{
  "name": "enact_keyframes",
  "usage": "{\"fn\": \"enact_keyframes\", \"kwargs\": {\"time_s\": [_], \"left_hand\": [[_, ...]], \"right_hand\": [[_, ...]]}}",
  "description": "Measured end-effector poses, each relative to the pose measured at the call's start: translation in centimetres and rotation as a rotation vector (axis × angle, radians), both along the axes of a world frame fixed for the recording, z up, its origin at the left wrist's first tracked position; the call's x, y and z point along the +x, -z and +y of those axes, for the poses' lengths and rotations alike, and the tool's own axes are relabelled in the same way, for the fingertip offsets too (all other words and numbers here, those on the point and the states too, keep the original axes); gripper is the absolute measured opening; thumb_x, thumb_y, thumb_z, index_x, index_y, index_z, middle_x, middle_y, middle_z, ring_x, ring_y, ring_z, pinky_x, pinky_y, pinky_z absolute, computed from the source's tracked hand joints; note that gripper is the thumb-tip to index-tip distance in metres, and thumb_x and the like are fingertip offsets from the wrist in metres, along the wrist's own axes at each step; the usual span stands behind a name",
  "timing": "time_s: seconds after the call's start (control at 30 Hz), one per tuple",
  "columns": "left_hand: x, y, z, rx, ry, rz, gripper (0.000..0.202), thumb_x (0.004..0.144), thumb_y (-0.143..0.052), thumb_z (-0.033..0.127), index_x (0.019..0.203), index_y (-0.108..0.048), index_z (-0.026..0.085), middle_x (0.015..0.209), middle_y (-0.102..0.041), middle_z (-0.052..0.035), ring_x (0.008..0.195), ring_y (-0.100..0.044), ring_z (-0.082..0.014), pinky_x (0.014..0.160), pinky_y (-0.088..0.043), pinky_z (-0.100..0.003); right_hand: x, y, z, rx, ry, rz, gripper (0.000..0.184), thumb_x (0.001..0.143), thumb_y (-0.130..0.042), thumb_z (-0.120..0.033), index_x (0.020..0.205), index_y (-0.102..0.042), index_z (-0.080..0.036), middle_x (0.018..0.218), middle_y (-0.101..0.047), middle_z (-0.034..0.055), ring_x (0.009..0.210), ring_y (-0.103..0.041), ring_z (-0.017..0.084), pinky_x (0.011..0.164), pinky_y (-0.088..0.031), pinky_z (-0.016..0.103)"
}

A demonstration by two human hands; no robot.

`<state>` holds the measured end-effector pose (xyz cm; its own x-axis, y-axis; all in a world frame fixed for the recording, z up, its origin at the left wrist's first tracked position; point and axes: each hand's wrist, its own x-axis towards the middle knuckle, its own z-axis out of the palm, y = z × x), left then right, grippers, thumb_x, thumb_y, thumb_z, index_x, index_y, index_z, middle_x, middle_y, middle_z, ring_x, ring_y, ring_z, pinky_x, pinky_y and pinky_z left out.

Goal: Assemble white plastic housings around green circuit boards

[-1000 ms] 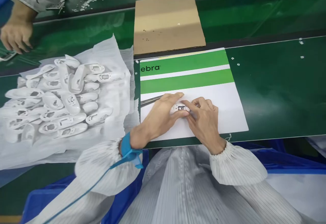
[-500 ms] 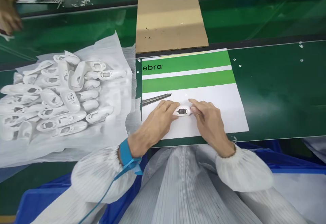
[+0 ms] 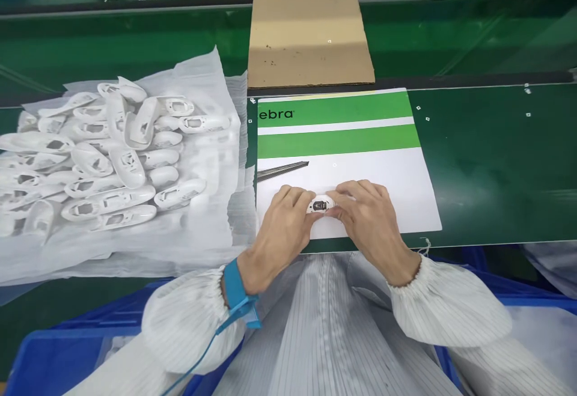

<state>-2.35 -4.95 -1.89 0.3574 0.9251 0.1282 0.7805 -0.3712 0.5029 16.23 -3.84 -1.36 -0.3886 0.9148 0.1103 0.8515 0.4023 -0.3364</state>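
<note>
A small white plastic housing [image 3: 320,205] with a dark rectangular opening is held between my two hands, over the lower part of a white and green printed sheet [image 3: 383,188]. My left hand [image 3: 288,216] pinches its left end between thumb and fingers. On the right end, the thumb and fingers of my right hand [image 3: 365,213] are closed, covering that part of the housing. Tweezers [image 3: 283,170] lie on the sheet just beyond my left hand. A tiny white piece [image 3: 334,165] sits on the sheet beyond the housing.
To the left, many white plastic housings [image 3: 108,204] are heaped on white wrapping sheet [image 3: 216,204]. A cardboard piece [image 3: 311,38] with dark specks lies behind the printed sheet. Small white bits [image 3: 528,115] dot the green table at right. Blue bins [image 3: 58,354] stand below the table edge.
My right hand has moved left and now grips the housing's right end with thumb and fingers. The housing has come slightly nearer me. Another person's hand at upper left has left the view.
</note>
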Motion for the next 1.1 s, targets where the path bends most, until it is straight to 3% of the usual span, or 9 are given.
{"fn": "enact_keyframes", "kwargs": {"time_s": [0.13,0.27,0.37,0.43,0.57,0.7,0.83,0.97,1.1], "left_hand": [[0.4,0.7,-0.8,0.083,-0.013,-0.007,0.015,0.095,-0.054,0.018,0.11,-0.055,0.016,0.11,-0.06,-0.0126,0.102,-0.052,-0.0263,0.085,-0.051,-0.043],[0.3,0.6,-0.7,0.028,-0.011,0.091,0.021,0.098,-0.046,0.018,0.116,-0.055,0.014,0.116,-0.056,-0.0134,0.102,-0.048,-0.0266,0.084,-0.047,-0.044],[0.2,0.5,-0.3,-0.042,0.055,0.137,0.024,0.098,-0.042,0.015,0.117,-0.056,0.016,0.115,-0.056,-0.0114,0.099,-0.048,-0.0256,0.078,-0.044,-0.042],[0.2,0.5,0.0,-0.028,0.107,0.206,0.022,0.094,-0.042,0.011,0.108,-0.059,0.014,0.109,-0.057,-0.0118,0.096,-0.047,-0.0269,0.073,-0.042,-0.042],[-0.1,0.3,0.2,0.013,0.19,0.273,0.017,0.092,-0.045,0.01,0.098,-0.061,0.011,0.098,-0.058,-0.0117,0.09,-0.045,-0.0276,0.068,-0.039,-0.043],[-1.0,-0.3,0.9,-0.074,0.183,0.133,0.023,0.098,-0.046,0.02,0.116,-0.059,0.013,0.106,-0.059,-0.0101,0.093,-0.049,-0.0255,0.077,-0.044,-0.042],[-0.7,-0.5,3.1,-0.116,0.101,-0.117,0.03,0.101,-0.044,0.032,0.125,-0.054,0.016,0.117,-0.058,-0.0094,0.108,-0.051,-0.0237,0.094,-0.046,-0.04],[0.4,0.6,4.9,-0.028,0.134,-0.115,0.03,0.102,-0.039,0.027,0.125,-0.053,0.013,0.124,-0.054,-0.0119,0.11,-0.046,-0.0248,0.099,-0.042,-0.042],[0.7,1.1,5.2,-0.065,0.169,-0.034,0.032,0.103,-0.03,0.029,0.109,-0.056,0.012,0.112,-0.055,-0.0127,0.099,-0.047,-0.0244,0.091,-0.043,-0.043]], "right_hand": [[-0.5,-0.2,-0.5,0.132,-0.09,-0.154,0.022,0.099,-0.051,-0.027,0.115,-0.065,-0.024,0.114,-0.069,0.0068,0.1,-0.056,0.023,0.091,-0.036,0.044],[-1.0,-0.3,-0.8,0.142,-0.172,-0.241,0.029,0.096,-0.047,-0.011,0.121,-0.062,-0.014,0.108,-0.068,0.0103,0.098,-0.055,0.024,0.091,-0.039,0.042],[-1.6,-0.7,-0.2,0.124,-0.236,-0.281,0.026,0.091,-0.048,-0.003,0.104,-0.068,-0.012,0.098,-0.067,0.0104,0.092,-0.055,0.025,0.086,-0.041,0.04],[-1.9,-1.1,0.7,0.083,-0.266,-0.287,0.024,0.088,-0.05,0.0,0.085,-0.069,-0.015,0.088,-0.066,0.0083,0.086,-0.054,0.024,0.08,-0.042,0.039],[-2.0,-1.7,2.2,-0.009,-0.317,-0.268,0.022,0.086,-0.06,-0.007,0.067,-0.064,-0.017,0.075,-0.063,0.0054,0.078,-0.055,0.021,0.071,-0.042,0.038],[-2.1,-1.6,1.7,0.053,-0.265,-0.279,0.016,0.082,-0.063,-0.002,0.074,-0.067,-0.015,0.077,-0.063,0.0056,0.078,-0.056,0.021,0.07,-0.044,0.037],[-2.3,-1.0,0.3,0.137,-0.203,-0.277,0.015,0.081,-0.061,0.0,0.085,-0.072,-0.01,0.08,-0.065,0.0069,0.076,-0.056,0.021,0.072,-0.045,0.037],[-2.3,-0.7,-0.4,0.148,-0.173,-0.243,0.019,0.08,-0.062,0.0,0.096,-0.072,-0.005,0.084,-0.066,0.0087,0.078,-0.056,0.022,0.073,-0.046,0.037],[-2.8,-1.1,-0.4,0.154,-0.15,-0.183,0.026,0.081,-0.054,0.004,0.096,-0.073,-0.006,0.085,-0.066,0.0103,0.078,-0.055,0.023,0.074,-0.046,0.037]]}}
